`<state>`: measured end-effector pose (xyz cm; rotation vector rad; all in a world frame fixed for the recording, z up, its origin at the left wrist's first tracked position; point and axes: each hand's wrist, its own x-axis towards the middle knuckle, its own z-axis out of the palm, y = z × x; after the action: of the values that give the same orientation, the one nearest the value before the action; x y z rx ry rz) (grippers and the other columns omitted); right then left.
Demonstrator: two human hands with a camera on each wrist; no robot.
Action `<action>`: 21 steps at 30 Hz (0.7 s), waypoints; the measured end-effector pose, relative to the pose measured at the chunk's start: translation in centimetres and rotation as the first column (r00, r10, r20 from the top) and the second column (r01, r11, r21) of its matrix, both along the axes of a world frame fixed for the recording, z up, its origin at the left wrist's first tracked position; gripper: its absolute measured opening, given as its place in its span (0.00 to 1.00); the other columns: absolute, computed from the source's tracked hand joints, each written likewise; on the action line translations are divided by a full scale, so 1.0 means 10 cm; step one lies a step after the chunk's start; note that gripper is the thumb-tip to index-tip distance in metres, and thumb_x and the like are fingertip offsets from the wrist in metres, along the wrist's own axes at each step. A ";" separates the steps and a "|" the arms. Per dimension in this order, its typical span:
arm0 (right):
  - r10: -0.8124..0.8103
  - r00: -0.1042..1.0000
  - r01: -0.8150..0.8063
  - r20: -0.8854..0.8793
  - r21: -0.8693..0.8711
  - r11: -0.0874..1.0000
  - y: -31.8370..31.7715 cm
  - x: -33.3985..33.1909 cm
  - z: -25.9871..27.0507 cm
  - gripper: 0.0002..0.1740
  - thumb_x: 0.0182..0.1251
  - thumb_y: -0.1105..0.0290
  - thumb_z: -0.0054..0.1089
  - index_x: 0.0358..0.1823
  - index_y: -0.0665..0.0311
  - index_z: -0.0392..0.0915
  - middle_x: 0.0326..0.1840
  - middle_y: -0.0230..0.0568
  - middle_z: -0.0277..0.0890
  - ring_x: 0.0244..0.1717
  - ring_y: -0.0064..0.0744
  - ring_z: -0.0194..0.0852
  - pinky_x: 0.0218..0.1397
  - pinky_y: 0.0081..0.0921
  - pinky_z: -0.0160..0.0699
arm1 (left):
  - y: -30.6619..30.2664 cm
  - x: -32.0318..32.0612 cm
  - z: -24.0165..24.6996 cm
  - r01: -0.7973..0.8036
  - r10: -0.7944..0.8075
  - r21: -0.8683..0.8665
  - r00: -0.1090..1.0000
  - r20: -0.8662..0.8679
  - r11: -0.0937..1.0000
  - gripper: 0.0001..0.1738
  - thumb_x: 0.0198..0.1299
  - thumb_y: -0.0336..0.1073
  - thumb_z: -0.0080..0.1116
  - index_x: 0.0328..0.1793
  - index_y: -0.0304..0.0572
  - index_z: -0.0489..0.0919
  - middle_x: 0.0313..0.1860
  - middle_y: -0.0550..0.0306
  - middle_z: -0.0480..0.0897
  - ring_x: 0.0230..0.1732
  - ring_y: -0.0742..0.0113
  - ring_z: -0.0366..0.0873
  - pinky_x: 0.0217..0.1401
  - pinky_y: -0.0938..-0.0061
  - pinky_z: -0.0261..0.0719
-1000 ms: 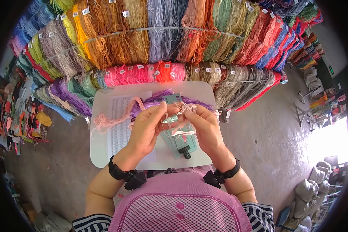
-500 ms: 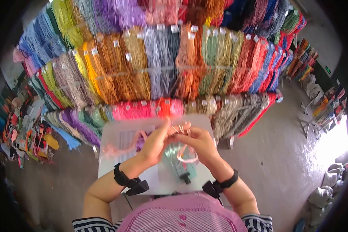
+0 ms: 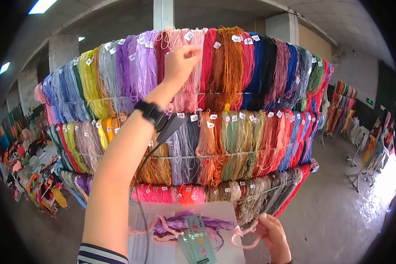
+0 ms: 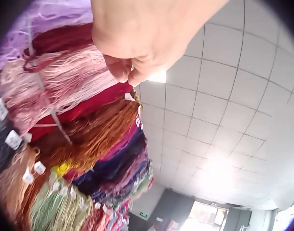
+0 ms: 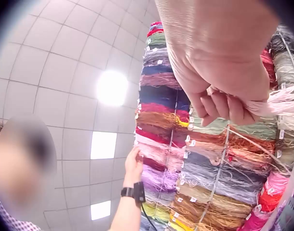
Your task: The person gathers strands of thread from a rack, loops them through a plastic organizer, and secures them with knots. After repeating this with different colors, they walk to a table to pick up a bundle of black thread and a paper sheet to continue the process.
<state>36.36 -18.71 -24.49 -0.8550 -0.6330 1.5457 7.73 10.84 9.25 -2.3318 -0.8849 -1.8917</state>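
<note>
My left hand [image 3: 179, 66] is raised to the top row of hanging thread, its fingers curled at the upper end of a pale pink skein [image 4: 65, 77]. In the left wrist view its thumb and forefinger pinch together right at the skein's top edge, beside a deep red skein [image 4: 79, 108]. Low at the right, over the table's edge, my right hand [image 3: 272, 234] grips a loose pale pink hank of thread [image 5: 284, 105]. The strands come out of the curled fingers, and a loop of them hangs toward the table.
On the white table [image 3: 226, 210] lie a teal card with holes [image 3: 197, 242], a purple hank [image 3: 220, 224] and a pink hank [image 3: 160, 240]. Tiered racks of tagged skeins [image 3: 235, 127] stand in front. A cable [image 3: 138, 198] trails from the left wrist. Grey floor [image 3: 321, 220] stretches to the right.
The head view has tilted upward. My hands, together over the table before, have parted: the left has risen to the top row, and the right has moved right with the pink hank.
</note>
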 end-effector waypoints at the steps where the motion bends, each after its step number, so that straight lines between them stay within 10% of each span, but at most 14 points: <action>1: -0.002 1.000 0.002 -0.001 0.007 1.000 -0.02 0.05 -0.06 0.09 0.72 0.69 0.55 0.40 0.69 0.77 0.21 0.27 0.62 0.21 0.20 0.56 0.25 0.19 0.56 | 0.13 0.10 0.11 -0.115 0.113 0.135 0.993 0.027 0.984 0.14 0.57 0.36 0.66 0.49 0.42 0.85 0.40 0.59 0.83 0.39 0.71 0.79 0.45 0.76 0.77; 5: -0.068 0.996 0.070 0.061 -0.036 0.997 -0.11 0.17 -0.13 0.09 0.73 0.67 0.54 0.35 0.65 0.73 0.20 0.24 0.60 0.20 0.17 0.54 0.24 0.18 0.54 | 0.54 0.31 0.36 -0.548 0.499 0.394 0.836 0.229 0.738 0.14 0.50 0.37 0.70 0.43 0.43 0.85 0.37 0.55 0.79 0.41 0.59 0.78 0.49 0.66 0.75; 11: -0.200 0.978 0.204 0.052 -0.069 0.977 -0.19 0.39 -0.23 0.07 0.71 0.69 0.56 0.35 0.65 0.74 0.19 0.25 0.60 0.20 0.18 0.55 0.24 0.18 0.55 | 0.60 0.18 0.31 -0.455 0.424 0.298 0.891 0.165 0.839 0.09 0.51 0.37 0.70 0.30 0.41 0.84 0.36 0.51 0.78 0.42 0.55 0.79 0.45 0.61 0.76; 15: -0.209 0.976 0.214 0.065 -0.091 0.973 -0.12 0.44 -0.25 0.06 0.70 0.70 0.57 0.36 0.65 0.76 0.18 0.26 0.61 0.19 0.17 0.55 0.23 0.18 0.55 | 0.67 -0.02 0.23 -0.181 0.141 0.319 0.979 0.146 0.930 0.09 0.55 0.37 0.68 0.33 0.38 0.84 0.30 0.57 0.80 0.30 0.64 0.81 0.36 0.71 0.76; 18: -0.178 0.983 0.181 0.051 -0.074 0.981 -0.01 0.39 -0.20 0.07 0.70 0.69 0.57 0.35 0.66 0.76 0.18 0.25 0.60 0.18 0.17 0.54 0.23 0.17 0.54 | 0.42 -0.09 0.22 0.452 -0.388 -0.139 0.859 0.333 0.881 0.08 0.63 0.37 0.61 0.40 0.41 0.80 0.28 0.63 0.80 0.26 0.75 0.79 0.27 0.82 0.71; 21: -0.131 0.990 0.135 0.055 -0.073 0.988 0.10 0.29 -0.20 0.07 0.70 0.70 0.57 0.35 0.66 0.75 0.18 0.25 0.60 0.18 0.17 0.53 0.23 0.18 0.54 | 0.46 -0.12 0.27 0.412 -0.341 -0.220 0.891 0.299 0.884 0.07 0.63 0.36 0.61 0.38 0.42 0.79 0.30 0.62 0.81 0.29 0.76 0.80 0.26 0.84 0.69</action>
<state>39.25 -17.75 -26.45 -0.9769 -0.5438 1.4395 6.54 15.42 11.90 -2.6284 -0.7993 -2.4081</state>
